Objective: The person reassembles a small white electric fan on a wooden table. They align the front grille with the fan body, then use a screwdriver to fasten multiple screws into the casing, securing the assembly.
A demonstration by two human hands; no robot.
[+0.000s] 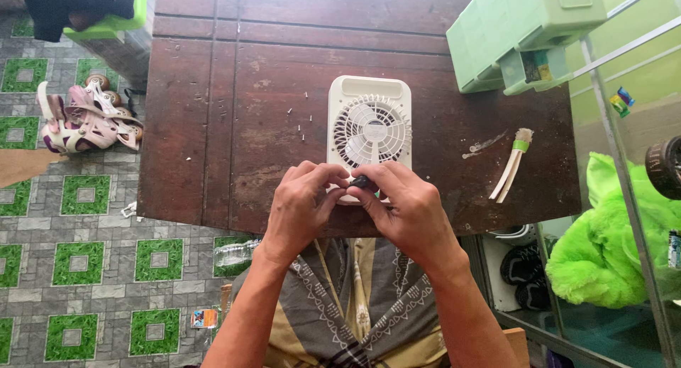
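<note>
Cream plastic, the small portable fan lies flat on its back near the middle of the dark wooden table, grille up, and it is the thing we are working on. Our left hand and right hand meet at the fan's near end, fingertips pressed together around a small black part (a knob or a tool tip, we cannot tell which), the right hand pinching it and the left steadying the casing beside it. We judge the step in hand to be fiddly work on the fan's near end; any next move would call for a firm pinch and a steady casing, since the part is small. Left of the fan lie several tiny loose screws, easy to brush away. Right of the fan rests a small brush, and beyond it, at the table's far right corner, a pale green plastic organiser. The fan's near end sits close to the table's near edge, so room lies mostly behind and left of it.
</note>
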